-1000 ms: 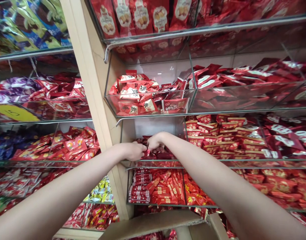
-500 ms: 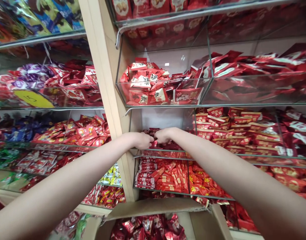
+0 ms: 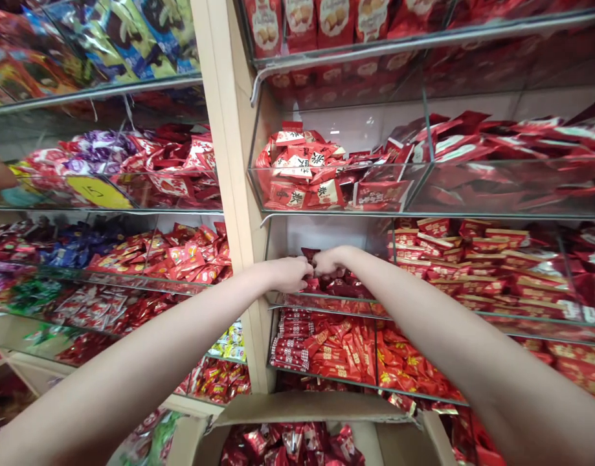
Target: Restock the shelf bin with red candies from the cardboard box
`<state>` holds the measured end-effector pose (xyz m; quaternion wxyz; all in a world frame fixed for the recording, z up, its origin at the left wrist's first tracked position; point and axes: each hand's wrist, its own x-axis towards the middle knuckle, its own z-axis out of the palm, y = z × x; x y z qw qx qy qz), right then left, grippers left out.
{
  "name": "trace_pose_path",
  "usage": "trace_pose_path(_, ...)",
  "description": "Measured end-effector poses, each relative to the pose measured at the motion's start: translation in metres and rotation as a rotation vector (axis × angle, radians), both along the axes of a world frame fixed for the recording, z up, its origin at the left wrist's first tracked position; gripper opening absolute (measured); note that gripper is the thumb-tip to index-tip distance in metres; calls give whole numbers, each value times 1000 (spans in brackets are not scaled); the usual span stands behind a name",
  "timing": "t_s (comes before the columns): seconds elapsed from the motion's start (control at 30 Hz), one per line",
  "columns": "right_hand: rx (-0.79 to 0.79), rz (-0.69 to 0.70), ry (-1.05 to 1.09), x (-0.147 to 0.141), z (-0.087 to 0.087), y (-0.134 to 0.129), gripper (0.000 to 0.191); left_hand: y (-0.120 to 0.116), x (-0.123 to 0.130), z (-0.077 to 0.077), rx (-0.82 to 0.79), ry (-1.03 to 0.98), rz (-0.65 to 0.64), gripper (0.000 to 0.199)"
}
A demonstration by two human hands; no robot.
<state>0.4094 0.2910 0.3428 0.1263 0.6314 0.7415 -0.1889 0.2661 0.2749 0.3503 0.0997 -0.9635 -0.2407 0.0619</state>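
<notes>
Seemingly under both hands, left hand (image 3: 291,274), right hand (image 3: 329,261), dark red sweets (image 3: 343,286)

**Foil, glass and cardboard**

Glossy dark-red foil wrappers (image 3: 333,285) fill a clear, smooth glass bin (image 3: 326,301). The upright post (image 3: 229,162) is pale, matt wood-look board. Below, the box (image 3: 297,408) is matt brown cardboard with a rough torn edge, holding shiny crinkled packets (image 3: 292,443).

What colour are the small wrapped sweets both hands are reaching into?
Dark red, glossy small wrapped sweets; head view.
</notes>
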Motion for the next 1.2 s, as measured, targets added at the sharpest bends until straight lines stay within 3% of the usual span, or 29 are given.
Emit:
trace_pose_path(0.1, 105, 8, 26, -2, 0, -2, 16, -2, 3, 0, -5, 41, -7, 29)
trace_pose_path(0.37, 213, -33, 54, -8, 3, -14, 17, -11, 7, 5, 16, 146, 140, 38)
trace_pose_path(0.53, 510, 0, -130, -6, 6, -17, 32, -14, 9, 6, 12, 182, 150, 38)
trace_pose_path(0.63, 645, 68, -119, -5, 1, -17, 39, -15, 10, 7, 13, 210, 160, 38)
trace_pose_path(0.8, 581, 148, -109, -9, -6, -17, 24, -12, 11, 6, 11, 244, 169, 42)
trace_pose_path(1.0, 433, 64, -105, -12, 9, -23, 21, -6, 13, 5, -19, 281, 147, 43)
trace_pose_path(1.2, 713, -76, -129, -8, 16, -18, 33, -3, 14, 6, -32, 257, 192, 49)
